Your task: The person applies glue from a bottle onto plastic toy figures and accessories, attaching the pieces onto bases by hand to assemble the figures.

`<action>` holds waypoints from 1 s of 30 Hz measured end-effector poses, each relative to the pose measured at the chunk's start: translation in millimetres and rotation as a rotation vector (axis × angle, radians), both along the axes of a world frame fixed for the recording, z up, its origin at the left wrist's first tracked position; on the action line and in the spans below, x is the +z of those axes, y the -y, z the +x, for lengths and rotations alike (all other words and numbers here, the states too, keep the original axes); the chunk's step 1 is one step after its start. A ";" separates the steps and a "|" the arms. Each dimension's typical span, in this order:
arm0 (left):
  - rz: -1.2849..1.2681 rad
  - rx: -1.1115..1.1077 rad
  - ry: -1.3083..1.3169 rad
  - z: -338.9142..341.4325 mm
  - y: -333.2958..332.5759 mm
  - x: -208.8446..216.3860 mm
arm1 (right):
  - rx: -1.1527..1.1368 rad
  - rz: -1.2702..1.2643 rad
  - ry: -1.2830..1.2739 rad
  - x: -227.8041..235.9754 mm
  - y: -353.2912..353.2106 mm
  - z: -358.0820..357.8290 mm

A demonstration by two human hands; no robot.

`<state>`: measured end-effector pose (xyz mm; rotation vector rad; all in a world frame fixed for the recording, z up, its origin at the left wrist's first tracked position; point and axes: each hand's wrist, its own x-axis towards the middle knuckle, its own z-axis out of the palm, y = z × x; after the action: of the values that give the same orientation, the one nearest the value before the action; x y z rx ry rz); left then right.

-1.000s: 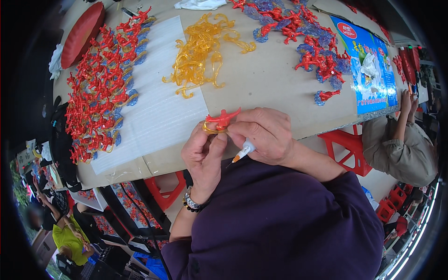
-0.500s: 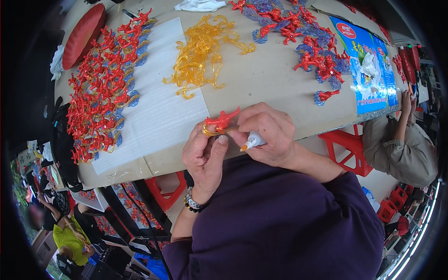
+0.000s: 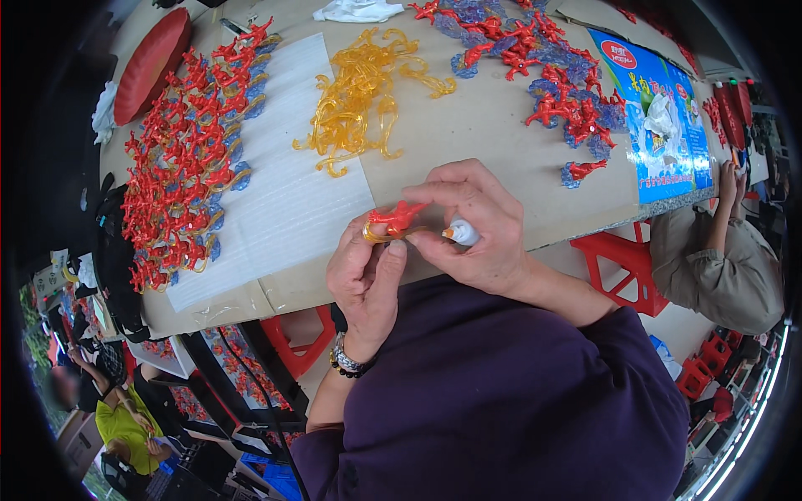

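Note:
My left hand (image 3: 365,275) is closed around a small red figurine (image 3: 397,218), held between thumb and fingers just above the table's near edge. A curled, clear yellow plastic strip (image 3: 380,238) runs along the figurine's underside. In my right hand (image 3: 493,221) sits a small white squeeze bottle (image 3: 463,233) with an orange tip, tucked against the palm. My right thumb meets the yellow strip's end, while the index finger reaches close to the figurine's raised limb. Whether that fingertip touches the limb is hard to tell.
Finished-looking rows of red figurines (image 3: 180,159) with yellow strips and blue bases lie left, partly on white foam sheet (image 3: 276,179). Loose yellow strips (image 3: 355,100) are piled mid-table. More red-and-blue figurines (image 3: 576,108) lie right, beside a blue printed sheet (image 3: 656,167). Red stool (image 3: 622,259) stands below; a co-worker (image 3: 723,259) sits right.
My right fingers have lifted and spread a little, and the squeeze bottle has shifted slightly right and up. The figurine has tipped slightly within my left hand.

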<state>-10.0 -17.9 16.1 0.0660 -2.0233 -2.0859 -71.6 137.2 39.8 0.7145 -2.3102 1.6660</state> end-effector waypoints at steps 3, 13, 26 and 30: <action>-0.020 -0.025 -0.011 0.5 2.0 -1.9 | -0.001 -0.007 -0.011 -2.7 0.8 -0.3; 0.015 -0.011 -0.028 -0.2 -0.6 -3.6 | -0.005 -0.030 -0.113 -3.7 2.7 2.0; 0.075 0.035 0.064 0.9 -4.8 -2.7 | 0.001 -0.030 -0.152 -5.1 4.4 1.0; 0.124 0.035 0.058 -1.0 -5.1 -1.9 | 0.003 -0.090 -0.136 2.0 6.4 -0.2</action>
<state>-11.0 -12.8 14.1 0.1840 -1.9083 -2.2104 -71.8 130.8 41.8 0.7861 -2.1289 1.6559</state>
